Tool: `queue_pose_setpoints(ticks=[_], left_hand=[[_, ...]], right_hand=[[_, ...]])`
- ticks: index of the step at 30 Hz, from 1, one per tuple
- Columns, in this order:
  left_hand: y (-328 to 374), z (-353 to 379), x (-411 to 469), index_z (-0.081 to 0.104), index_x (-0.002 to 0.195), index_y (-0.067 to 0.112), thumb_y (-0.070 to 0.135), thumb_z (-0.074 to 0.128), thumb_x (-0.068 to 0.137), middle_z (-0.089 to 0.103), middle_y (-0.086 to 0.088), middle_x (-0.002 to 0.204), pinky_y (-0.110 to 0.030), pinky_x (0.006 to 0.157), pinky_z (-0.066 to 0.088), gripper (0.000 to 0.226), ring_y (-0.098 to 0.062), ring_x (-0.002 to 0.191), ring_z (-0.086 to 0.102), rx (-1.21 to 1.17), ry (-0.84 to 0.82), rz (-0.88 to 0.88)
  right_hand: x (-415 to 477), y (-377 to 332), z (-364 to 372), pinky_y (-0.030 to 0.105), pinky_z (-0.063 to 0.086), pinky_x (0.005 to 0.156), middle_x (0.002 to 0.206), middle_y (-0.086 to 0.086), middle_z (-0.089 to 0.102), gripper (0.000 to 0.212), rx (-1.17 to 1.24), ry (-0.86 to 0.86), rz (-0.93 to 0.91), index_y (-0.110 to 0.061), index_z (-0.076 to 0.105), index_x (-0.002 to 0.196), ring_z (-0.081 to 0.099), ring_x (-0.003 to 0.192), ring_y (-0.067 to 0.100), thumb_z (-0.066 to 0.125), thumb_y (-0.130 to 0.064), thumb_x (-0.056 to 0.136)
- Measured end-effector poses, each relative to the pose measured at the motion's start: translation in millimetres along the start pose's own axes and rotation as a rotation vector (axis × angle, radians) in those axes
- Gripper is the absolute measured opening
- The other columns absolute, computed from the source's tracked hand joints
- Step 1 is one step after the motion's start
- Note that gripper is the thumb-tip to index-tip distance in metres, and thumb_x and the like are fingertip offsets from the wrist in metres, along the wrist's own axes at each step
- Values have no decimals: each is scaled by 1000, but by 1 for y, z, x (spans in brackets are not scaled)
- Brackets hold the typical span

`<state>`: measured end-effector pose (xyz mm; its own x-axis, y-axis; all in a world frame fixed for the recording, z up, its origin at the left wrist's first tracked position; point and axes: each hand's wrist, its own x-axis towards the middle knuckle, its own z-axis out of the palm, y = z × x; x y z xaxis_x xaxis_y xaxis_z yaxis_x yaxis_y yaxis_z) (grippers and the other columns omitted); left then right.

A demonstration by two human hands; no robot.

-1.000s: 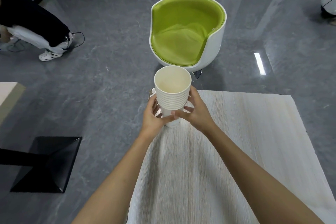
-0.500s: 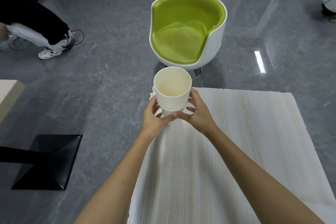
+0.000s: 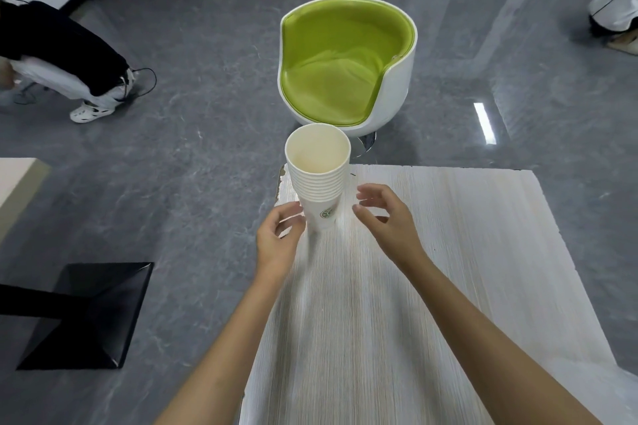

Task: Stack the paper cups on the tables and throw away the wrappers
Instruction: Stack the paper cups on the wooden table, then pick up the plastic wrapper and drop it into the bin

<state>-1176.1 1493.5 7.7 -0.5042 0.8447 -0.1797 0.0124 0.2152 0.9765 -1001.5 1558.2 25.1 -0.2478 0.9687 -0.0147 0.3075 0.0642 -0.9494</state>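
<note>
A grey stone-patterned floor point(image 3: 193, 190) is shown around the work area, and the lower right of the view is largely taken up by a pale, wood-grained desk point(image 3: 448, 269). Beyond its far edge a white shell chair with a green seat point(image 3: 345, 65) is placed, and a black pedestal base point(image 3: 86, 314) is seen on the floor at the left. The stack of paper cups point(image 3: 319, 190) is located on the desk, close to the far left corner, mouth upward. Its long axis is oriented vertically, and about ten nested rims are visible below the top rim. No wrapper is visible in this view. The stack is flanked by both hands. The left hand point(image 3: 278, 238) is positioned just beside the lower wall of the stack, with its fingers point(image 3: 293, 216) loosely curved and parted; whether the cup is touched cannot be determined. The right hand point(image 3: 388, 217) is positioned on the opposite side, with its fingers point(image 3: 367, 197) spread and relaxed and a visible gap left to the stack. Nothing is gripped by either hand. The stack lies directly ahead, between the two hands, and the left hand is judged the nearer. Stacking at this desk is judged complete. Should the stack be taken up, a grasp across its vertical wall would be required, with care that it is not tipped toward the nearby desk edge.
</note>
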Motion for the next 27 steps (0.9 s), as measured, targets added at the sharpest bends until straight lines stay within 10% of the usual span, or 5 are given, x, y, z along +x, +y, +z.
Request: queue_pose_setpoints(ticks=[6, 27], left_hand=[[6, 2, -37, 67, 98, 13, -2, 54, 94, 69, -12, 85, -12, 71, 49, 20, -10, 74, 66, -7, -97, -4], [17, 48, -153, 69, 93, 19, 2, 55, 94, 70, -3, 79, -12, 64, 47, 22, -5, 66, 66, 84, -565, 30]], right_hand=[[-42, 2, -19, 20, 51, 79, 99, -16, 65, 11, 8, 44, 23, -30, 63, 99, 61, 96, 2, 57, -23, 93], [-212, -6, -91, 31, 51, 77, 84, -4, 69, 15, 62, 386, 97, -19, 67, 91, 65, 79, 6, 53, -12, 94]])
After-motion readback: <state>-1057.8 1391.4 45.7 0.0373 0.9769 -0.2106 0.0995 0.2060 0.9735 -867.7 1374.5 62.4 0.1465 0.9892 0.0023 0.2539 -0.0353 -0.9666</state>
